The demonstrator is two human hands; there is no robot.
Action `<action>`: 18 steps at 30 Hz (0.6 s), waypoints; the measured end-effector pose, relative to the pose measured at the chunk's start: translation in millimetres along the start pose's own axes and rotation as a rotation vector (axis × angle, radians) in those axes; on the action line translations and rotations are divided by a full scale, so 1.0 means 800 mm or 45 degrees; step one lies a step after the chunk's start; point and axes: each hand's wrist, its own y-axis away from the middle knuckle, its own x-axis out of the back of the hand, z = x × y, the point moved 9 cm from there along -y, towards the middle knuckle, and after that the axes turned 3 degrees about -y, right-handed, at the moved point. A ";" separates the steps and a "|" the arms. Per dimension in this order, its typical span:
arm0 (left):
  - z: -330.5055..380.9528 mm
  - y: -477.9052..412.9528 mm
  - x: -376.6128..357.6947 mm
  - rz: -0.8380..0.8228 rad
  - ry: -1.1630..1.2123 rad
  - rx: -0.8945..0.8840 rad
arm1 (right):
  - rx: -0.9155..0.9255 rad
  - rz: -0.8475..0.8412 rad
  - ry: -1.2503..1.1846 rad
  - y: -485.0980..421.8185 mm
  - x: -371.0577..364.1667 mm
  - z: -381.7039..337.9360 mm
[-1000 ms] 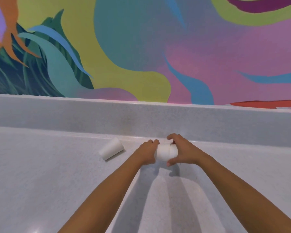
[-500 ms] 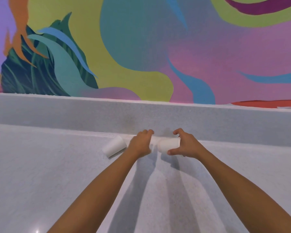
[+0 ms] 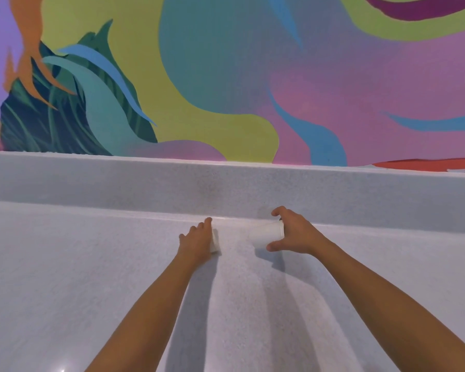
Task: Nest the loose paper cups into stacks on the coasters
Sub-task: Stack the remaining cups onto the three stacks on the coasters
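White cup [image 3: 215, 241] hides under left hand [image 3: 198, 241], grip unclear; right hand [image 3: 295, 233] holds second cup [image 3: 265, 233].

Paper cup [image 3: 266, 233] sideways in right hand [image 3: 295, 232], just before backsplash [image 3: 118, 183]; second cup [image 3: 214, 241] to its left, apart, under left hand [image 3: 198, 241], on countertop [image 3: 65, 277]. Mural wall [image 3: 226, 76] behind.

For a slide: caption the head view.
Right hand holds a paper cup sideways while left hand covers a second cup on the countertop.

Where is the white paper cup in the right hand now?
Head view, right of centre: the white paper cup lies sideways in the right hand, near the raised back edge of the grey counter, right of the left hand.
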 end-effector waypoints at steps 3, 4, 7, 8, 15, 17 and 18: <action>0.039 0.007 0.010 -0.024 0.124 -0.104 | 0.020 0.018 -0.006 0.004 0.007 -0.007; 0.051 0.008 0.014 -0.023 0.155 -0.136 | 0.028 0.026 -0.007 0.005 0.009 -0.009; 0.094 0.017 0.029 0.000 0.242 -0.285 | 0.043 0.054 -0.011 0.014 0.021 -0.013; 0.107 0.021 0.034 0.004 0.257 -0.338 | 0.048 0.053 -0.013 0.016 0.023 -0.013; 0.167 0.057 0.075 0.117 0.189 -0.557 | 0.083 0.010 -0.103 0.052 0.057 -0.016; 0.187 0.072 0.091 0.144 0.155 -0.624 | 0.100 -0.008 -0.117 0.066 0.067 -0.023; 0.197 0.080 0.100 0.155 0.158 -0.658 | 0.103 -0.016 -0.130 0.072 0.072 -0.026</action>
